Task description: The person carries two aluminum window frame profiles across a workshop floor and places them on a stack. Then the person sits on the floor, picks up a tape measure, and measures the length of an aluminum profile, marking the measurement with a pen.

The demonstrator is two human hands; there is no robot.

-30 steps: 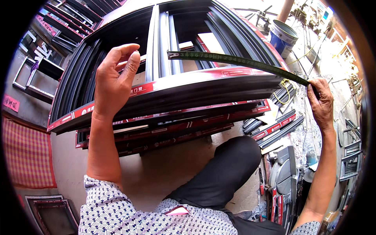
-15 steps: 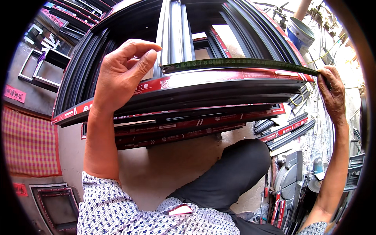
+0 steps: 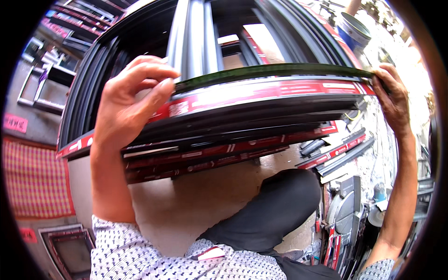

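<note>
while the right hand clutches blurred tape, the left hand (hold unclear) half-curls beside it.

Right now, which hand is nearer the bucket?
Right. The right hand is at the right end of the tape, below the bucket in view; the left hand is at its left end, farther away.

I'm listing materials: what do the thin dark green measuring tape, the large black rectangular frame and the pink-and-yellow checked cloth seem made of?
Measuring tape: probably coated steel; it bows stiffly rather than drooping. Frame: likely coated aluminium, smooth, shiny ridged bars, though plastic is possible. Cloth: matte, woven-looking fabric, from its even checks; fibre unclear.
</note>
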